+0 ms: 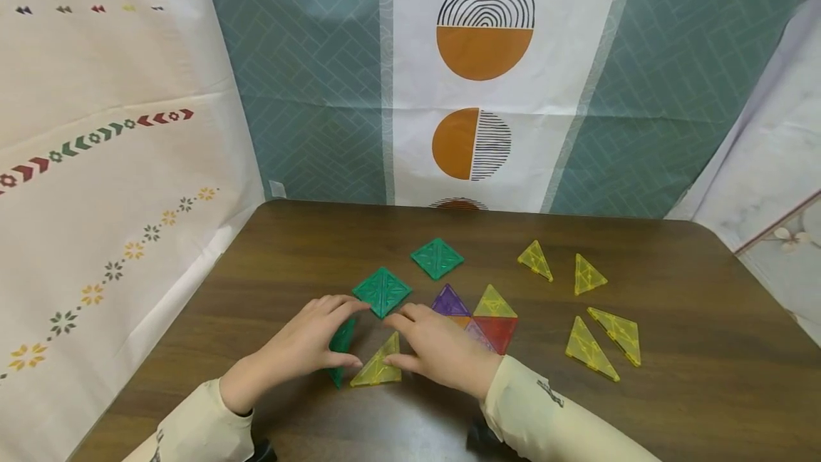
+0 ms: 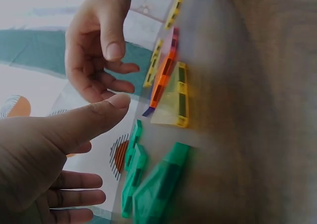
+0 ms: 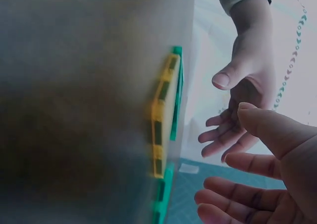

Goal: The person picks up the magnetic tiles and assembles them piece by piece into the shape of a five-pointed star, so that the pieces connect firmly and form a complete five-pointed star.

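Note:
My left hand [image 1: 306, 339] hovers over the table with loosely bent fingers and holds nothing; a green triangle tile [image 1: 342, 344] lies partly hidden beneath it. Facing it, my right hand [image 1: 442, 349] is also empty, its thumb near a translucent yellow triangle tile [image 1: 378, 369]. Both wrist views show a gap between the fingers of each hand and the tiles. Just beyond the fingertips lies a green diamond of two triangle tiles [image 1: 381, 291]. Partly covered by the right hand is a joined group of purple, orange, pink, red and yellow triangle tiles [image 1: 497, 330].
A second green diamond [image 1: 437, 258] lies farther back on the brown wooden table [image 1: 308, 241]. To the right, several yellow triangle tiles [image 1: 590, 348] are spread apart. Patterned cloths [image 1: 321, 91] hang behind the table and along its sides.

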### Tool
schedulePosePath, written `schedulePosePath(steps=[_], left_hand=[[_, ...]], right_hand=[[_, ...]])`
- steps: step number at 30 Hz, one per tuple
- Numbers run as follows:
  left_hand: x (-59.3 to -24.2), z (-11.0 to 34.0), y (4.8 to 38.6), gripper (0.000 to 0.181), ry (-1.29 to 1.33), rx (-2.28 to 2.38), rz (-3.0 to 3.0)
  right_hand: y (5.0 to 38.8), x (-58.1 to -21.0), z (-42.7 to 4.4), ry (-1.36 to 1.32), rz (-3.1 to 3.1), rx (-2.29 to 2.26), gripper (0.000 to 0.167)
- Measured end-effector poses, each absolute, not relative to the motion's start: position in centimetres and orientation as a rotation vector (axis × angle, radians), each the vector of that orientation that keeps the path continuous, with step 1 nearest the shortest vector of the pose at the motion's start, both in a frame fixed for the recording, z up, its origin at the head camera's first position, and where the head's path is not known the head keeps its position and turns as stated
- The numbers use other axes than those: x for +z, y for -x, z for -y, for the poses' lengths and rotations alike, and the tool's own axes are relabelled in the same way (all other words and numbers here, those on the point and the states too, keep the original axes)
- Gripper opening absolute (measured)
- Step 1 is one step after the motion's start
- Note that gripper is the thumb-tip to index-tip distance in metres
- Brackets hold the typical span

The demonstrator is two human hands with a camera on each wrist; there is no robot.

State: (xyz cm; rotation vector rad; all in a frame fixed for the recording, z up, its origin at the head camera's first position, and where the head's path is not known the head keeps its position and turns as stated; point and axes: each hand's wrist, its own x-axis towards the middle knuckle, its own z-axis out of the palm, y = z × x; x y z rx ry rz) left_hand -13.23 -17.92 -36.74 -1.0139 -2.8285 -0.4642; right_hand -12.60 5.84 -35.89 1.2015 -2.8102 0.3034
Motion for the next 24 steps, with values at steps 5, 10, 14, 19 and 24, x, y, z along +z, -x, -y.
schedulePosePath(steps=[5,10,14,19,24], left_hand=[[-37.3,18.7,12.4,0.073,1.026,-0.495,2.855],[-37.8,19.1,12.1,0.073,1.017,-0.487,2.869],[-38.4,19.4,11.9,0.074,1.026,-0.461,2.852],[-39.1,19.8,11.6,0.073,1.034,-0.461,2.827],[-39.5,20.1,11.4,0.073,1.026,-0.48,2.829]], right_hand=[[11.9,-36.9,-6.0,-1.24,2.822,0.341,0.05],[11.9,-37.5,-6.2,-1.239,2.832,0.401,0.046],[12.2,-37.9,-6.1,-1.254,2.843,0.363,0.047],[12.4,-38.4,-5.6,-1.275,2.871,0.296,0.049],[12.7,-38.7,-5.3,-1.308,2.843,0.194,0.048]])
